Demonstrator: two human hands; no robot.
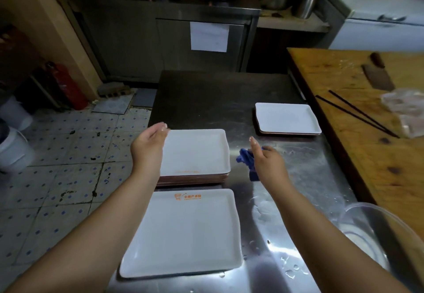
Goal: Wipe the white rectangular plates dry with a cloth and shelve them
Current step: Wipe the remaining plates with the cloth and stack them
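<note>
between plates: the left hand hovers released over the stack of white plates mid-table, the right hand grasps the blue cloth. one plate lies at the near edge. next, likely lift the top plate and wipe it.

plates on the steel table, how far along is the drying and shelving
Done: hard to confirm; a small plate pile sits apart at the far right, possibly wiped. In hand: the right hand holds the blue cloth; the left hand hovers open over the middle stack. Left: the near plate, the stack, and all shelving; the steel table is wet.
</note>
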